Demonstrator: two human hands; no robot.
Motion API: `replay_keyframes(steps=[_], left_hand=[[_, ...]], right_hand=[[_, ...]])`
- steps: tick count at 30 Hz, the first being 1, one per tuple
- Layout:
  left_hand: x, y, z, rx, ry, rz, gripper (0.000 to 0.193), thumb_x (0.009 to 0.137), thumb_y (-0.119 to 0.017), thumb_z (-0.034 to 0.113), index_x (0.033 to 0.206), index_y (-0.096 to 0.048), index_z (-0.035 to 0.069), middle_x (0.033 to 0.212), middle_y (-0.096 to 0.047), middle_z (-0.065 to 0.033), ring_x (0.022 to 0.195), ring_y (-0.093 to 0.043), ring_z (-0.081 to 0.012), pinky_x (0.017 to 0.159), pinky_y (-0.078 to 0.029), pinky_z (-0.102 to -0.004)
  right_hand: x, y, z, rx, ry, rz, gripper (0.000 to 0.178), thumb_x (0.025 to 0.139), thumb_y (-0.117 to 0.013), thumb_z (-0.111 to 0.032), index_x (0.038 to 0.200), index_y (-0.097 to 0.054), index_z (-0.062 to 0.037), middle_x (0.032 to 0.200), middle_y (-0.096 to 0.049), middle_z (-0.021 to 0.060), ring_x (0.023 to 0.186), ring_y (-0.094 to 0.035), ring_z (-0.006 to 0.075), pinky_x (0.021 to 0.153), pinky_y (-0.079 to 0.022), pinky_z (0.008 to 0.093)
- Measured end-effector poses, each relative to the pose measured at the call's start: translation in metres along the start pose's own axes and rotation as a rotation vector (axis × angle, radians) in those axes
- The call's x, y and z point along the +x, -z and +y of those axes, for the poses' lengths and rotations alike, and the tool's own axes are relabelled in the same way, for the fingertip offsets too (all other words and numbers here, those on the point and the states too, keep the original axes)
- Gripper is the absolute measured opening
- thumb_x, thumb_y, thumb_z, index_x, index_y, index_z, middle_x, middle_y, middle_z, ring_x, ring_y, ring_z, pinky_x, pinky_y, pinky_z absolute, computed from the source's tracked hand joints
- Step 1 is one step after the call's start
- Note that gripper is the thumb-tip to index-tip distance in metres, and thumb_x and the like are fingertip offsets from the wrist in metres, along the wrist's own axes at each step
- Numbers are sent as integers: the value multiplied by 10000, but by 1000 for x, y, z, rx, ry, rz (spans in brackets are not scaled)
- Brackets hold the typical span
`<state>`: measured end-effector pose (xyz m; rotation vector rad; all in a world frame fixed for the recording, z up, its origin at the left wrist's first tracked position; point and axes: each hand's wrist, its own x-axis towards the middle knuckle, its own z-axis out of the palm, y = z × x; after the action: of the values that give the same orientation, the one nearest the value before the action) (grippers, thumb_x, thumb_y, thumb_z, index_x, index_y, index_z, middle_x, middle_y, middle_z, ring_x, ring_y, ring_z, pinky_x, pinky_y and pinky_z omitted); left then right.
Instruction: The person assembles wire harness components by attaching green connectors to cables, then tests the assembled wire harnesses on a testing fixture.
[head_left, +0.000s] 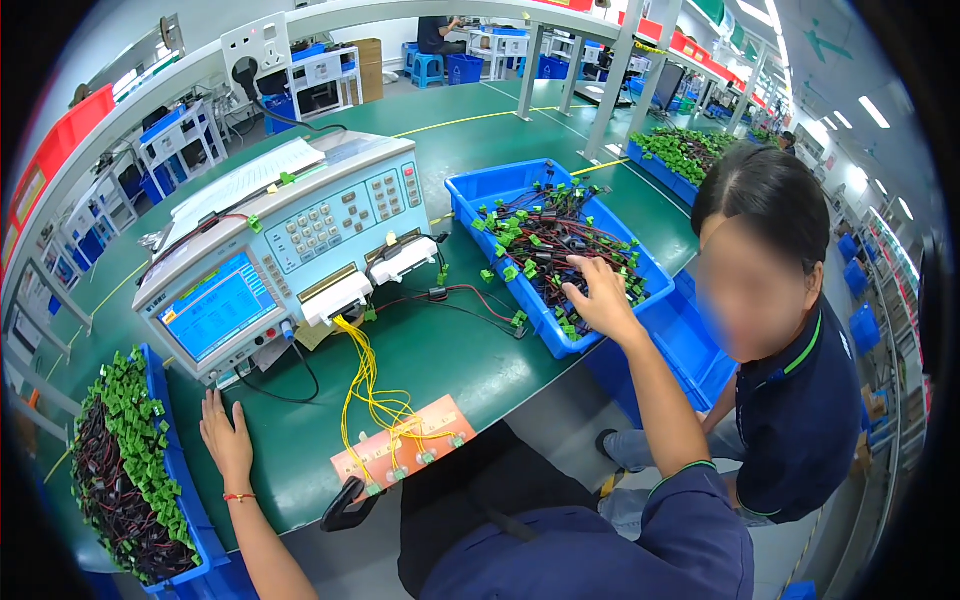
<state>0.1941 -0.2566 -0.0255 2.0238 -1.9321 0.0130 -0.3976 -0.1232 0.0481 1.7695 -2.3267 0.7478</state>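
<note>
Head view: the right hand (600,295) reaches into the blue bin (478,190) to the right of the tester (280,250), fingers spread narrowly over the tangle of wire harnesses (545,235) with green connectors; whether it already pinches one I cannot tell. The left hand (226,435) lies flat and open on the green tabletop (480,360), just in front of the tester, beside a second bin (190,500) full of harnesses. A co-worker (790,400) sits close on the right. To do it well, I'd say, lift a single harness by its connector and shake it free, not dragging its neighbours.
</note>
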Motion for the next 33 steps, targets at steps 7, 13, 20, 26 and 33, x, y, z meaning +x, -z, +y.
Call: replay_keyframes(steps=[7, 13, 20, 26, 33], left_hand=[[0, -1, 0, -6, -8, 22, 510, 1004, -465, 338, 1430, -424, 61, 1522, -372, -113, 1427, -302, -275, 1171, -215, -444], [1, -1, -1, -33, -18, 43, 491, 997, -481, 332, 1418, -446, 82, 1504, -398, -115, 1417, -319, -284, 1169, -219, -441], [5, -1, -3, -59, -48, 60, 475, 1003, -477, 321, 1414, -452, 86, 1503, -401, -113, 1414, -325, -285, 1166, -218, -433], [3, -2, -3, -37, -33, 53, 472, 1006, -472, 321, 1416, -451, 89, 1505, -399, -108, 1412, -325, -290, 1166, -218, -436], [3, -2, 1, -46, -48, 79, 460, 1003, -480, 306, 1403, -460, 81, 1491, -414, -125, 1400, -340, -301, 1159, -233, -436]], right_hand=[[74, 49, -33, 265, 23, 388, 560, 870, -608, -105, 1399, -426, -117, 736, -667, 103, 664, -663, 282, 668, -516, 407], [118, 93, -46, 496, 68, 710, 524, 923, -592, -135, 1411, -403, -117, 780, -641, 58, 689, -626, 144, 639, -512, 307], [91, 30, -3, 294, 58, 270, 256, 925, -610, -275, 1081, -669, -81, 830, -671, 102, 740, -643, 191, 692, -496, 346], [110, -3, 31, -6, -37, 26, 257, 903, -612, -309, 1045, -683, -107, 939, -678, 85, 882, -641, 276, 798, -439, 438], [172, -27, 43, -291, 92, 14, 210, 875, -633, -279, 1021, -695, -141, 1046, -644, 83, 1059, -573, 310, 887, -401, 511]])
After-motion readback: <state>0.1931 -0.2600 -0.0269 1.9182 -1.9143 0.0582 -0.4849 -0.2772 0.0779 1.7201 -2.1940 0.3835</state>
